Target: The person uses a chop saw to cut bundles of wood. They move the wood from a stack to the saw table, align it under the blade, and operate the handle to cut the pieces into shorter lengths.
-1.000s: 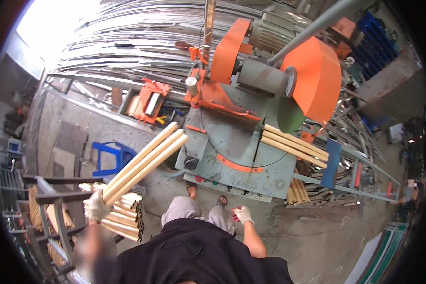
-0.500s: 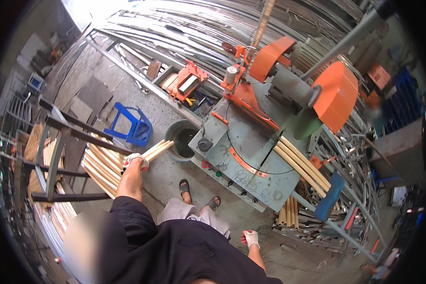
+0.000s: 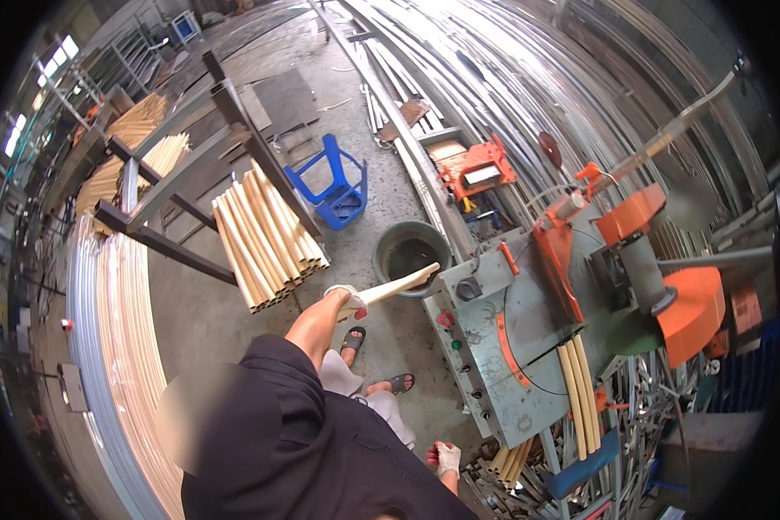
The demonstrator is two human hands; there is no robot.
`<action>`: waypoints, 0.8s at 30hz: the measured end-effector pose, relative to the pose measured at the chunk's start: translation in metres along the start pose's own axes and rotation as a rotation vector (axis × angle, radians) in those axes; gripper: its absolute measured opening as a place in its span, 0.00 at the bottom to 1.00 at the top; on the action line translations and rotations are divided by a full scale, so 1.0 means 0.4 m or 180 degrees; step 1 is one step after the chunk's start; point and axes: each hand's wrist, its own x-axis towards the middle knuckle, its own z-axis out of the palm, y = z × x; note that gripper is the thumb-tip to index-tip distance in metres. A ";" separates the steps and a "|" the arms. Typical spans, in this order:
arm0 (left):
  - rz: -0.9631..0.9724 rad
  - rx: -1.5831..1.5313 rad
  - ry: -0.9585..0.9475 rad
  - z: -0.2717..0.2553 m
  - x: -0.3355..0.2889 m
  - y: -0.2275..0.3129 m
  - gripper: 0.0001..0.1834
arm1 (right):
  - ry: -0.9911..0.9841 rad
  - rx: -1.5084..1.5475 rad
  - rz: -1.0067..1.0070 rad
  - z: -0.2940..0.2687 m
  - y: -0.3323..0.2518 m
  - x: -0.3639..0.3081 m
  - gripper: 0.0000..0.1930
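Short gold-coloured metal tubes (image 3: 400,284) are gripped in my left hand (image 3: 347,301), which wears a pale glove with bare fingers. Their far ends point right, above the rim of a dark round bucket (image 3: 380,269). My right hand (image 3: 445,459), gloved the same way, hangs low by the saw with its fingers curled in and nothing visible in them. On the grey table (image 3: 477,364) of the cut-off saw (image 3: 637,286), three longer gold tubes (image 3: 578,399) lie beside the slot, under the orange blade guard. A stack of gold tubes (image 3: 264,234) rests on a dark metal frame (image 3: 169,243) at left.
A blue plastic stool (image 3: 336,186) stands behind the bucket. Long metal bars (image 3: 494,87) fill the rack at the back. More gold tubes (image 3: 513,461) and offcuts lie below the saw. Bundles of long tubes (image 3: 130,303) line the left side.
My left hand has moved from beside the framed stack toward the saw, carrying the tubes. My view has turned left, so the saw sits farther right. The right hand stays low and curled.
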 end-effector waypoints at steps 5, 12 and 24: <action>0.0652 -0.0551 0.0621 0.014 -0.120 -0.400 0.21 | -0.0045 -0.0166 -0.0203 0.048 -0.113 0.019 0.12; 0.0357 -0.2413 0.0962 0.222 -0.404 -0.972 0.20 | 0.0107 -0.0686 -0.0286 0.231 -0.218 -0.051 0.10; -0.0451 -0.3427 0.3767 -0.245 0.350 -0.958 0.29 | 0.0383 -0.2126 -0.0675 0.511 -0.373 -0.283 0.10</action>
